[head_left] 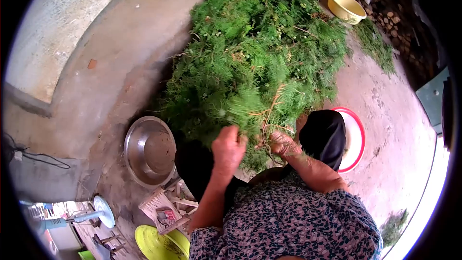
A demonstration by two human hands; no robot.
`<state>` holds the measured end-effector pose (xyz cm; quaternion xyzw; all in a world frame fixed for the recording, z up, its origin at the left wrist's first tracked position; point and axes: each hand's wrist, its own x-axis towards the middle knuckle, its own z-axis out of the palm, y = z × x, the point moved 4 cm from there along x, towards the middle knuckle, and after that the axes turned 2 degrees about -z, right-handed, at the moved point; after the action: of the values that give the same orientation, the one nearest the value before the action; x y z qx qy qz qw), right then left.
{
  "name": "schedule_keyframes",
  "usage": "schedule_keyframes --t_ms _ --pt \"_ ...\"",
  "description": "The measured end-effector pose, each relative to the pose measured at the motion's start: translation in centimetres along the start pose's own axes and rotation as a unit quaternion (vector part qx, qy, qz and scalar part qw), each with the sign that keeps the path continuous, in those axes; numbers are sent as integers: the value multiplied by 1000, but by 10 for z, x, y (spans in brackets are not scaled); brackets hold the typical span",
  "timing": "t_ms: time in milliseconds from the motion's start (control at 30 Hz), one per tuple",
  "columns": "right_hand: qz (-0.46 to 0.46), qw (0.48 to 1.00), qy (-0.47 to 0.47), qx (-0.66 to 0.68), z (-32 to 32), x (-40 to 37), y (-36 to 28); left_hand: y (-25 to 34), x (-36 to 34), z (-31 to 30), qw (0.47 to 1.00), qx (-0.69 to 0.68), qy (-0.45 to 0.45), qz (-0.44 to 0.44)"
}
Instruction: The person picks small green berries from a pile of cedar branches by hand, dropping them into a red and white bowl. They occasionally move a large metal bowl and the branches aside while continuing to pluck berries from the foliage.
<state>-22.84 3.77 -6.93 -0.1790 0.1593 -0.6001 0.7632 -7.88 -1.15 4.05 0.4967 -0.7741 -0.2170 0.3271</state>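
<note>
**A:** That heap (260, 53) fills the whole upper middle of the frame. All one plant?

**B:** Looks so: feathery green cuttings piled on the concrete floor (115, 43). A steel basin (149, 150) sits at its lower left edge and a red basin (355, 139) at its lower right. Both are just beside the person's dark-clad knees (323, 135).

**A:** And the hands?

**B:** Both are at the heap's near foot, centre frame. The left hand (228, 148) is clenched round a green tuft (240, 108). The right hand (284, 144), just beside it, has its fingers closed on thin brown twigs (271, 113).

**A:** How would you handle that well?

**B:** My guess is to grip low on the woody part, not the soft tips. Then hold with one hand while the other pulls, and take small bunches so the pile doesn't slump toward the knees.

**A:** Anything you can't make out?

**B:** Plenty. The tuft is blurred, so I can't tell where it ends and the heap begins. One knee covers part of the red basin, so what's inside it is hidden. The right edge of the frame is simply too dark to read.
</note>
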Motion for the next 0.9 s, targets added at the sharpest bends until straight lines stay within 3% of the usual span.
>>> schedule_keyframes --t_ms 67,133,167,200,233,267,333,367,467,500,533,567,600,633,667,733,767,800,867,900 --pt "33 969 72 -232 29 0 -7 -8 -12 19 999 11 -46 14" --pt "151 958 220 -108 15 11 6 -5 -24 23 989 61 -136 14" --pt "99 956 271 -59 15 -1 5 -12 -29 31 989 65 -128 22" --pt "163 946 274 -57 -28 7 27 -19 -33 37 990 69 -120 31" --pt "145 957 249 -38 -56 10 40 -16 -31 33 989 39 -111 94" --pt "127 966 226 -19 -71 8 48 -15 -32 30 989 43 -106 88" --pt "95 962 129 -222 -50 4 34 -11 -33 32 979 104 -157 81" --pt "119 948 293 -31 -24 8 32 -10 -34 28 981 69 -142 112" --pt "89 945 314 33 -49 7 33 -34 -47 42 985 3 -118 124" --pt "72 953 294 34 -42 11 30 -26 -40 39 984 47 -162 53" --pt "49 936 348 32 -44 11 29 -24 -38 36 985 48 -159 48" --pt "42 968 244 -23 -51 11 29 -32 -39 38 953 -191 -205 -118" --pt "39 987 134 -76 -57 11 31 -40 -46 40 837 -415 -226 -274" --pt "25 943 332 -14 -44 4 25 -25 -42 30 941 -287 -176 28" --pt "15 947 321 3 -94 6 34 -30 -42 29 942 -286 -172 26" --pt "-21 967 201 -155 -1 8 -9 -32 -38 27 870 -440 -222 17" --pt "73 934 351 16 -16 13 -12 -22 -35 17 877 -460 -127 59" --pt "66 933 350 43 -19 16 -15 -36 -40 25 805 -542 -193 -146" --pt "19 960 183 -210 -31 24 -23 -37 -45 27 662 -643 -184 -338" --pt "-56 883 103 -455 61 20 -48 -37 -49 28 660 -643 -186 -340"
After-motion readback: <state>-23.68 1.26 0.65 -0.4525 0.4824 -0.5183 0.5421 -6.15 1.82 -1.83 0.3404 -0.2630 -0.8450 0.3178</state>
